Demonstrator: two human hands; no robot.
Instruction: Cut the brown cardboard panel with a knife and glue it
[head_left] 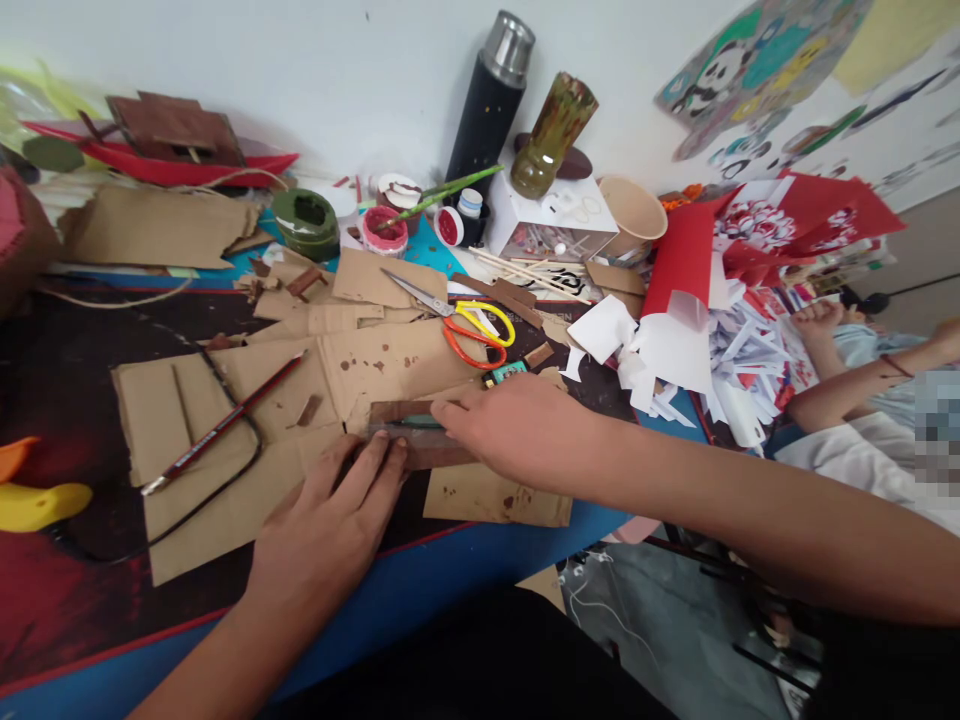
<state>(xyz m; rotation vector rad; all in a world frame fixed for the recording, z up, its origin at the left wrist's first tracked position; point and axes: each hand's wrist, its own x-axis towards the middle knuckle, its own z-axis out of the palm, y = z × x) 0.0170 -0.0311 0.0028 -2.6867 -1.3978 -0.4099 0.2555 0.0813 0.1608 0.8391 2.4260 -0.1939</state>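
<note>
Head view looks down on a cluttered tabletop, and both hands are close together over one small piece. Left hand lies flat, fingers spread and extended, fingertips pressing the near end of a narrow dark-brown painted cardboard strip. Right hand comes in from the right, palm down, fingers stretched along the top of that same strip; what looks like a clear ruler with a green edge lies under its fingertips, though blur makes that hard to confirm. Neither hand is clenched: both press flat on the strip rather than gripping it.

That strip sits on plain brown cardboard sheets spotted with brown paint, near the front edge of the tabletop. Just left, a red-and-black pencil lies diagonally across the cardboard, beside a thin black curved cord. Behind the right hand, scissors with one yellow and one orange handle loop rest closed. Further back stand a tall black flask with a steel cap, a green-brown painted bottle, and a green roll of tape. Off right, cut red and white paper is heaped, and another person's arm rests nearby.
</note>
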